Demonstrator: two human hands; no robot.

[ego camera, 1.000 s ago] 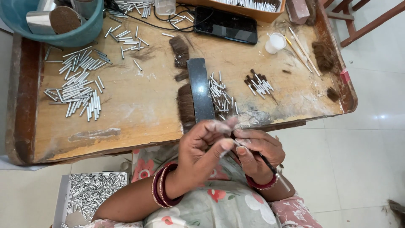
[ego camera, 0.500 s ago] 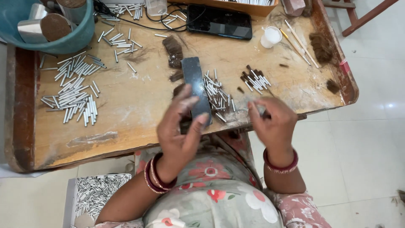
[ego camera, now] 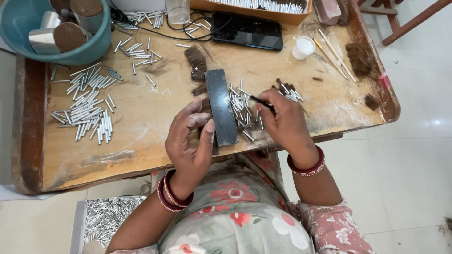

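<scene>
The left hand (ego camera: 190,141) rests at the near edge of the wooden counter (ego camera: 141,117), its grip loosely curled, thumb touching the near end of a dark flat block (ego camera: 220,107) that lies lengthwise on the counter. The right hand (ego camera: 282,117) sits just beside the block on its other side, its grip pinched on a thin dark-tipped brush piece (ego camera: 261,101) held over a small heap of short metal tubes (ego camera: 242,110). A larger scatter of tubes (ego camera: 87,106) lies well apart to the left, near a teal basin (ego camera: 28,28). A dark phone (ego camera: 247,30) lies at the far side.
</scene>
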